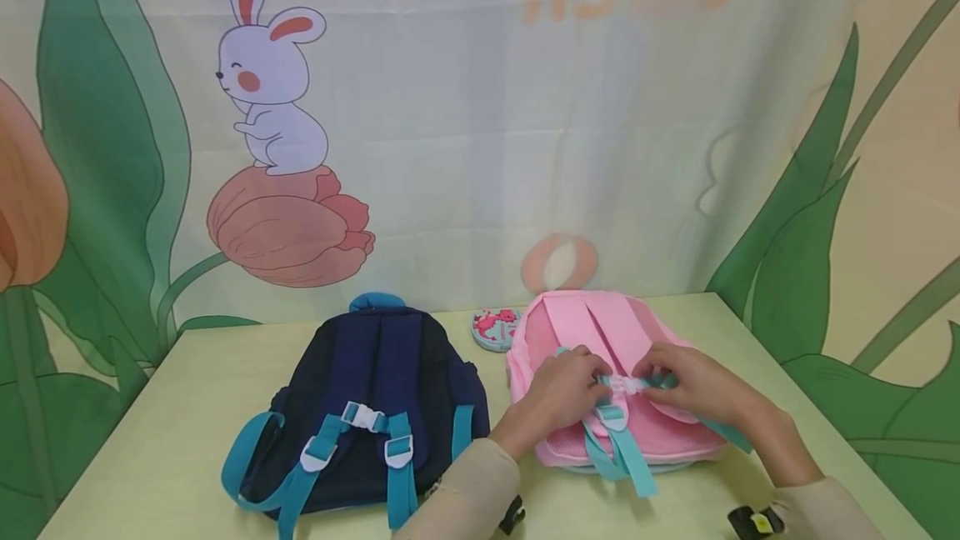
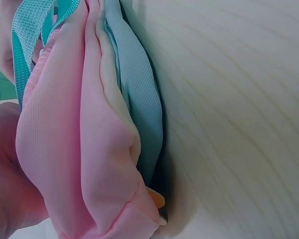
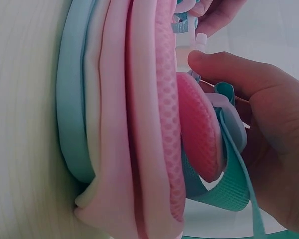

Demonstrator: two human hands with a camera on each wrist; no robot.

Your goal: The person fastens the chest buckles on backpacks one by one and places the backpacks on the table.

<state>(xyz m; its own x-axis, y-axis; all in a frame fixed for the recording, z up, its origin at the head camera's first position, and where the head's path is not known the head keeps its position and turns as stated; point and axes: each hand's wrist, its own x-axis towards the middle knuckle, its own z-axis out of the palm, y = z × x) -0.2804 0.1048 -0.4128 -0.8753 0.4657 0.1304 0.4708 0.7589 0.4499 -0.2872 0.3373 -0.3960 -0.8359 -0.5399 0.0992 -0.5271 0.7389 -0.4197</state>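
A pink backpack lies with its straps upward at the right of the table. Above its middle, my left hand pinches the left part of a white plastic buckle on the teal chest strap. From the other side my right hand pinches the right part. In the right wrist view, the thumb of my right hand presses at the buckle, beside a teal strap with its adjuster. Whether the two parts are joined, I cannot tell. The left wrist view mostly shows the backpack's side.
Left of the pink bag lies a dark blue backpack with teal straps and its white chest buckle fastened. Behind, a light blue item with red shapes rests on the pale table. A printed curtain hangs at the back.
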